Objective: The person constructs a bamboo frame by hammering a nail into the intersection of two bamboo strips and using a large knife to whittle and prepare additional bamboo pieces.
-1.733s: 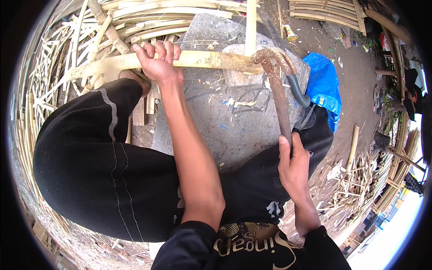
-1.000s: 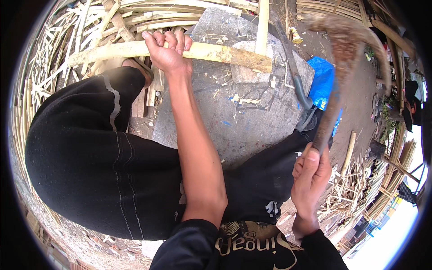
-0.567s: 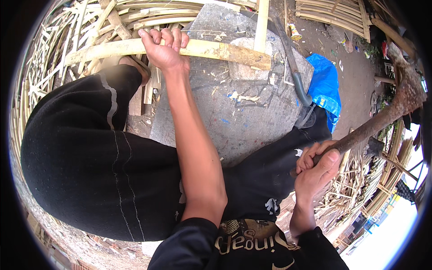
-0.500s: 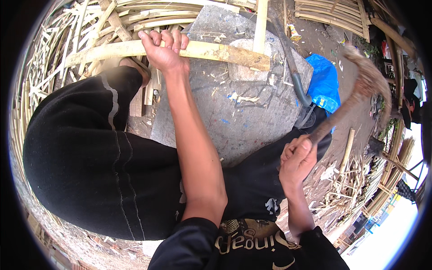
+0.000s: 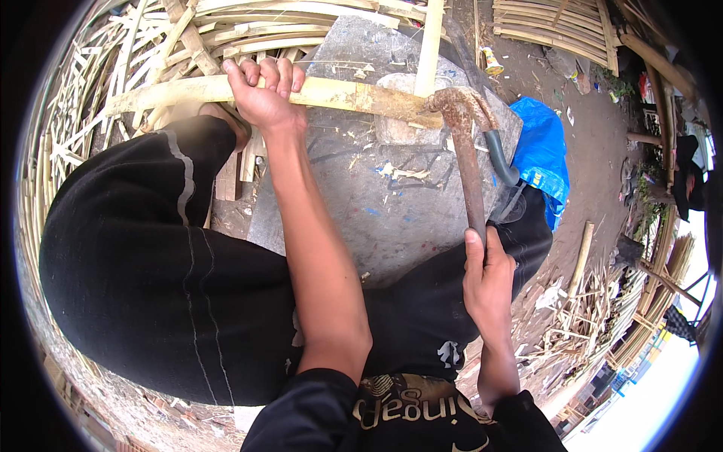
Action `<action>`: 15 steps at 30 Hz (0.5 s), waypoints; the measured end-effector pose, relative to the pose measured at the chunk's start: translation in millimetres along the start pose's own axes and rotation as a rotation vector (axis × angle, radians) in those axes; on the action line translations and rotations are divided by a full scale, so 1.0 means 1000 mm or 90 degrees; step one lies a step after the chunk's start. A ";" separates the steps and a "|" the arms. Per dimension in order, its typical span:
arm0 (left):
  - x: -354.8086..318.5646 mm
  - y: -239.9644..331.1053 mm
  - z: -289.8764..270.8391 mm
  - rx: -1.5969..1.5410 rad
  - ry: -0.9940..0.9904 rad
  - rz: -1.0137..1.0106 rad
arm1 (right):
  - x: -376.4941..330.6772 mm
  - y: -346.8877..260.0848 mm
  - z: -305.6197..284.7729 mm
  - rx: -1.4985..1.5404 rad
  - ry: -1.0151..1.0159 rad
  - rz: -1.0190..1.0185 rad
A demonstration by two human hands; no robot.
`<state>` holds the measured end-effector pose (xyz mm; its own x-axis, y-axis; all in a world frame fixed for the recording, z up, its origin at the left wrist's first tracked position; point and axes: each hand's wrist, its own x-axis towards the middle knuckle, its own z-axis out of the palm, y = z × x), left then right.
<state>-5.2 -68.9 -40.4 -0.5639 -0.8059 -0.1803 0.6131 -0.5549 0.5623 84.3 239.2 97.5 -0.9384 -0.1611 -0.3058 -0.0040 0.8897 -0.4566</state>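
Observation:
My left hand (image 5: pixel 265 92) is closed round a long, flat, pale bamboo strip (image 5: pixel 343 96) that runs left to right over a grey board (image 5: pixel 354 218). Under the strip's right end lies a pale, flat block (image 5: pixel 399 134). A second bamboo strip (image 5: pixel 430 49) comes in from the far side and meets the first one near that end. My right hand (image 5: pixel 488 282) grips the handle of a rusty claw hammer (image 5: pixel 465 169). The hammer's face is at the right end of the first strip, apparently touching it, with the claw pointing right. Any nail there cannot be made out.
A dark curved bar with a grey sleeve (image 5: pixel 498 154) and a blue plastic sheet (image 5: pixel 538 143) lie at the board's right. Bamboo strips (image 5: pixel 83 128) are heaped at the left. Split scraps (image 5: pixel 587 316) cover the ground at right. My black-clad legs (image 5: pixel 166 279) flank the board.
The hammer has swung down and left from its raised, blurred position onto the strip's end. My left hand and the strip have shifted slightly left, and the strip's right end sits a little lower.

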 end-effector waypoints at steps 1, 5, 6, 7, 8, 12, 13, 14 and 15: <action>0.005 0.000 0.003 0.006 -0.004 0.011 | -0.004 -0.002 -0.011 0.042 0.001 0.006; 0.002 -0.009 0.007 -0.018 -0.031 0.002 | -0.018 0.008 -0.001 0.478 0.194 -0.048; 0.000 -0.010 0.007 -0.022 -0.030 -0.002 | -0.016 0.022 0.012 0.359 0.187 -0.049; 0.000 -0.007 0.007 -0.012 -0.020 0.000 | -0.006 0.021 0.019 0.243 0.176 -0.055; 0.000 -0.005 0.006 -0.003 -0.009 0.002 | -0.002 0.018 0.014 0.020 0.062 -0.012; 0.003 0.003 0.006 0.004 -0.012 0.009 | -0.009 0.014 -0.011 0.123 0.045 0.055; 0.004 0.001 0.002 -0.017 -0.059 0.007 | -0.016 0.003 -0.014 0.289 0.070 0.102; 0.003 -0.001 0.006 -0.010 -0.045 0.006 | -0.019 0.006 -0.006 0.398 0.134 0.046; 0.001 -0.004 0.009 -0.002 -0.033 0.004 | -0.020 0.012 0.004 0.505 0.199 -0.011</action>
<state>-12.8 -65.5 -35.2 -0.5875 -0.7979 -0.1347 0.6185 -0.5501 0.5612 104.7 251.4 95.4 -0.9931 0.0574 -0.1021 0.1149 0.3063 -0.9450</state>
